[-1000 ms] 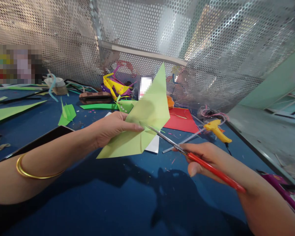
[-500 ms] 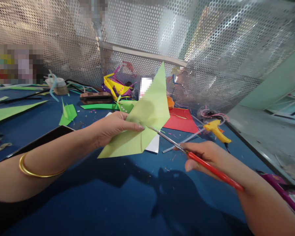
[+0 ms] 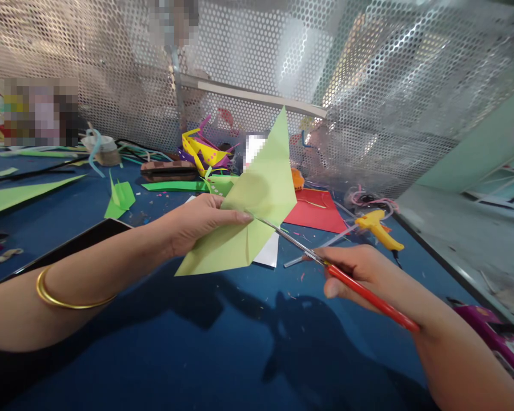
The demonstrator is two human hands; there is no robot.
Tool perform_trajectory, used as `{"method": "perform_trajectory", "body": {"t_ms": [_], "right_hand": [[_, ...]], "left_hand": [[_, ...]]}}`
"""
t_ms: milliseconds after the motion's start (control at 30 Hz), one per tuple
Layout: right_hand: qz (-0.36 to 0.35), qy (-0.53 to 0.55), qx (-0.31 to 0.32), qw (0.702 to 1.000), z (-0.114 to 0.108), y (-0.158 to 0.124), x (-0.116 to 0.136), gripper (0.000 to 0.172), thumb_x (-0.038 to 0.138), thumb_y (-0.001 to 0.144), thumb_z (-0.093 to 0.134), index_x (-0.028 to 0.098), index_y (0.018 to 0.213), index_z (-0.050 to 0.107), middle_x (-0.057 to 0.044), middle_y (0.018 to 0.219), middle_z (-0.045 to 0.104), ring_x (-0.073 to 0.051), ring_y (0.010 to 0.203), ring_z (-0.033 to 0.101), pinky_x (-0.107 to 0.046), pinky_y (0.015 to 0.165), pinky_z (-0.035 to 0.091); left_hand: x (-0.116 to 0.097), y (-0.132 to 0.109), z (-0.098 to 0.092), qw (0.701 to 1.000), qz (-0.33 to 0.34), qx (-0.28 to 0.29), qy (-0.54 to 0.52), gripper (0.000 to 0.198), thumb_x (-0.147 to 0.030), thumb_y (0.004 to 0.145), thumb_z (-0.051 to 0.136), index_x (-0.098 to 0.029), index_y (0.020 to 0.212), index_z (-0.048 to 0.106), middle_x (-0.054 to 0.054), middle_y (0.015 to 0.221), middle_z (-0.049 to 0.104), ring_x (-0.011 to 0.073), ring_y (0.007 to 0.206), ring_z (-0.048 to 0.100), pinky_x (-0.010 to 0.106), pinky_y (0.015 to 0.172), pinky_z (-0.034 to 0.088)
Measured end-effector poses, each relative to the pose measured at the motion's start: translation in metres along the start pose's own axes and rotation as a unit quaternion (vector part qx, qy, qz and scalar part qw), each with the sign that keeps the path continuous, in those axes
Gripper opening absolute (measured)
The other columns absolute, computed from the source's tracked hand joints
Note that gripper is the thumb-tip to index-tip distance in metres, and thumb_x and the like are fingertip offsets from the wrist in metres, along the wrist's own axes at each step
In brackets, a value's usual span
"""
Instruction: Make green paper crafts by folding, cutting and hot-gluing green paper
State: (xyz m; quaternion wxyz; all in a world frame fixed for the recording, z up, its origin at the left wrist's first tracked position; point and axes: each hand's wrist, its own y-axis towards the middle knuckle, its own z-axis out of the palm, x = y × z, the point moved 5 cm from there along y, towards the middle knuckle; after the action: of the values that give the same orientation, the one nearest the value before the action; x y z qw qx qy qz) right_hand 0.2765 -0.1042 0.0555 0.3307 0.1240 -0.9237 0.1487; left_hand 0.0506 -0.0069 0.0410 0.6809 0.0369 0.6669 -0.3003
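Observation:
My left hand (image 3: 203, 222) pinches a folded sheet of light green paper (image 3: 261, 188) between thumb and fingers, holding it above the blue table. The paper has creases and a tall pointed tip at the top. My right hand (image 3: 360, 271) is closed on red-handled scissors (image 3: 370, 297). Their metal blades reach left to the paper, and the tips meet it close by my left thumb. Whether the blades are cutting into the sheet I cannot tell. A gold bangle (image 3: 55, 297) circles my left forearm.
Behind the paper lie red paper (image 3: 314, 210) and a white sheet (image 3: 268, 251). A yellow glue gun (image 3: 379, 228) rests at the right. Left of my hands are a small green paper piece (image 3: 120, 197), a dark flat panel (image 3: 75, 248) and a brown pouch (image 3: 169, 171). Perforated mesh (image 3: 248, 57) stands behind.
Almost nothing differs. The view has shifted slightly, and the paper and scissors keep nearly the same position, the scissor tips still at my left thumb.

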Motion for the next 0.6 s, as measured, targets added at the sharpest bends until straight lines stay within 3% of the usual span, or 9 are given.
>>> {"method": "perform_trajectory", "body": {"t_ms": [600], "right_hand": [[-0.021, -0.03, 0.005, 0.999, 0.002, 0.0009, -0.0035, 0.051, 0.074, 0.077, 0.051, 0.022, 0.079, 0.05, 0.003, 0.065, 0.048, -0.014, 0.059, 0.041, -0.024, 0.052, 0.03]], "left_hand": [[-0.001, 0.0007, -0.0021, 1.0, 0.001, 0.005, 0.005, 0.027, -0.03, 0.059, 0.084, -0.017, 0.082, 0.076, 0.009, 0.081, 0.077, 0.0232, 0.064, 0.07, 0.033, 0.061, 0.058]]}}
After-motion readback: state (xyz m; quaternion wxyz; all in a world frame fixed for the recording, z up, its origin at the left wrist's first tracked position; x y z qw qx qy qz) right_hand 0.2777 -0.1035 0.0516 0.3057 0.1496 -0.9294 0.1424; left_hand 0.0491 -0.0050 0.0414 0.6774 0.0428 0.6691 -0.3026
